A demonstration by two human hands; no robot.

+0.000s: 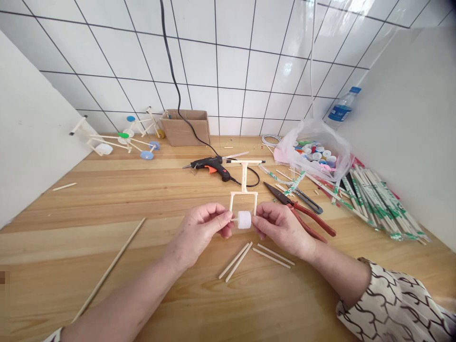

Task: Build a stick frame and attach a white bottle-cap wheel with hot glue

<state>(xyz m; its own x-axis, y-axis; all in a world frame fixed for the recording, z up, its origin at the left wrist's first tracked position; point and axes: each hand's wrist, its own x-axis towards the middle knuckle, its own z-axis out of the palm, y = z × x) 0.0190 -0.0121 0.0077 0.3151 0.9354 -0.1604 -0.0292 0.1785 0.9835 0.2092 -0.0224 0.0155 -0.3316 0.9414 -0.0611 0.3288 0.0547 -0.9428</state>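
Note:
Both my hands hold a small frame of wooden sticks (244, 178) above the table. It has a crossbar with black tips at the top and a fork of two prongs below. My left hand (199, 230) pinches the left prong's end between thumb and fingers. At the right prong's end my right hand (281, 225) is closed the same way. Between the prongs sits a white bottle-cap wheel (244, 220), with a thin stick showing on its left side. Several short cut sticks (239, 262) lie on the wood just below my hands.
A black glue gun (210, 166) lies behind the frame, red-handled pliers (302, 213) to its right. Further right are a bag of bottle caps (317, 152) and wrapped chopsticks (388, 204). Stick models (123, 137) and a cardboard box (185, 128) stand at the back left. A long stick (110, 268) lies left.

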